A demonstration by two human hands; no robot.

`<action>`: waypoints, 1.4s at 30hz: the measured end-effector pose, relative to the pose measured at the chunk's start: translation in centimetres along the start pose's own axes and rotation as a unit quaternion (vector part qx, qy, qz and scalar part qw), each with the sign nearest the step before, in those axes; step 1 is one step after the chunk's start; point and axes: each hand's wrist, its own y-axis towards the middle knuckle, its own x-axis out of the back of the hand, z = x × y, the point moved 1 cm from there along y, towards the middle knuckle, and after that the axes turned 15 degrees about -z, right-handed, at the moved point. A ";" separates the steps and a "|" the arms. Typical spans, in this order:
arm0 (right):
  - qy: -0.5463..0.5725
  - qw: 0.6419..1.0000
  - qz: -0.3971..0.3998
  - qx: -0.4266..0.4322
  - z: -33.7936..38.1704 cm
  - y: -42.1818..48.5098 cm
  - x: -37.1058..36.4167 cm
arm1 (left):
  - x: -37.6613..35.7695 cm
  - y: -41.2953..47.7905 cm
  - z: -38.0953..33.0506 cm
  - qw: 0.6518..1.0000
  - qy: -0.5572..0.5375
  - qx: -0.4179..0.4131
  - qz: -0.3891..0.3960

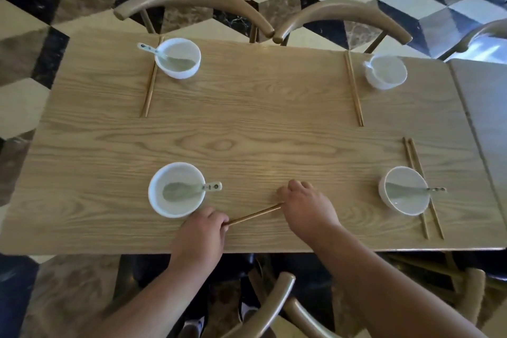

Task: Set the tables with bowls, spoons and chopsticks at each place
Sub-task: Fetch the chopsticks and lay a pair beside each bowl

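While hands grip chopsticks, four bowls (white) stand.

Left grip and right grip are showing bare, with short, rounded fingers and broad backs. Left forearm and right forearm are running bare from the wrist down to the bottom of view. Below the table's near edge two shoes are peeking out, looking dark with white patches. They're too blurred to make out laces or markings.
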 end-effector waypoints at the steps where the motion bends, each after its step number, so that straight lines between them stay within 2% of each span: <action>1: -0.011 1.000 -0.004 0.003 -0.7 0.1 0.0 | -0.1 0.1 -0.2 1.000 0.000 0.001 -0.006; 5: -0.029 0.999 -0.002 0.016 -2.4 -0.1 0.1 | -0.4 0.1 -0.9 0.997 -0.035 -0.039 -0.054; 7: -0.022 1.000 0.001 0.011 -2.3 -0.2 0.2 | -0.4 -0.3 -1.1 0.996 -0.046 -0.051 -0.049; 15: 0.020 1.000 0.004 -0.013 2.1 0.7 0.4 | -0.5 -2.5 1.1 0.998 -0.058 0.036 0.004; 20: 0.118 0.986 0.020 -0.113 6.9 2.1 -0.5 | 0.3 -2.4 2.7 0.995 -0.059 0.074 -0.001; 26: 0.239 0.956 0.011 -0.169 12.6 3.0 -1.9 | 1.2 -1.6 4.2 0.986 -0.086 0.144 0.003; 35: 0.290 0.921 0.051 -0.254 13.1 0.2 -3.7 | 1.1 -1.0 5.1 0.956 -0.147 0.250 0.039; 37: 0.316 0.910 0.065 -0.261 13.3 0.0 -3.9 | 1.0 -0.7 5.2 0.954 -0.149 0.257 0.049; 42: 0.325 0.907 0.071 -0.256 13.9 -0.1 -4.3 | 1.1 -0.4 4.8 0.954 -0.136 0.262 0.057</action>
